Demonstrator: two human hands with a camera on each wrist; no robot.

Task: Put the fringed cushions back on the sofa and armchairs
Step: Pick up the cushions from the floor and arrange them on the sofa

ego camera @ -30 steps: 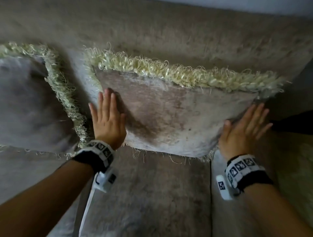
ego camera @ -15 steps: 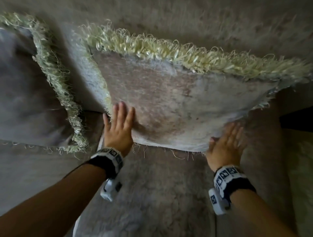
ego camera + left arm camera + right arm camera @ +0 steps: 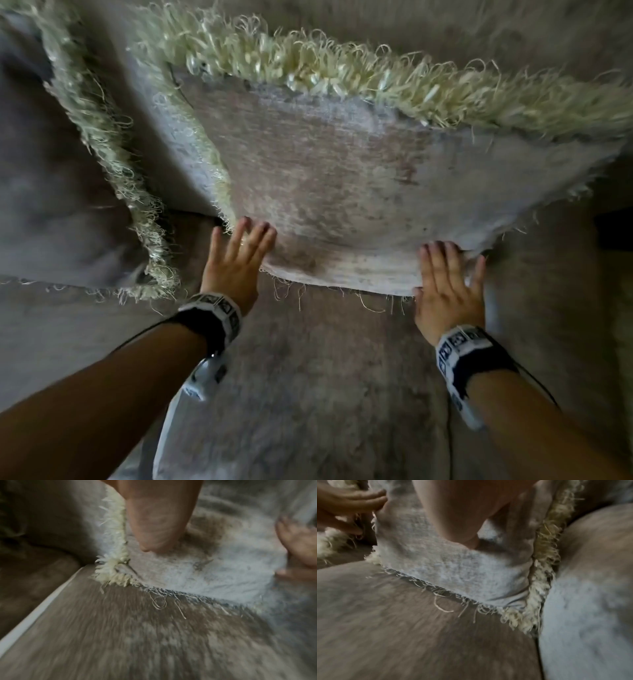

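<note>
A grey cushion (image 3: 342, 178) with a cream fringe leans against the sofa back, its lower edge on the seat. My left hand (image 3: 236, 263) lies flat with straight fingers on its lower left corner. My right hand (image 3: 448, 284) presses flat on its lower right corner. In the left wrist view my left hand's fingers (image 3: 157, 520) push into the cushion (image 3: 214, 568) beside its fringed corner. In the right wrist view my palm (image 3: 462, 511) presses the cushion (image 3: 453, 566). A second fringed cushion (image 3: 58, 185) stands to the left.
The grey-brown sofa seat (image 3: 325, 394) spreads below the cushions and the backrest (image 3: 479, 27) rises behind them. A padded armrest (image 3: 590, 601) bulges at the right of the cushion. A pale strip (image 3: 34, 615) runs along the seat's left side.
Both hands slid down the cushion from its sides to its bottom corners. The view has come closer to the cushion.
</note>
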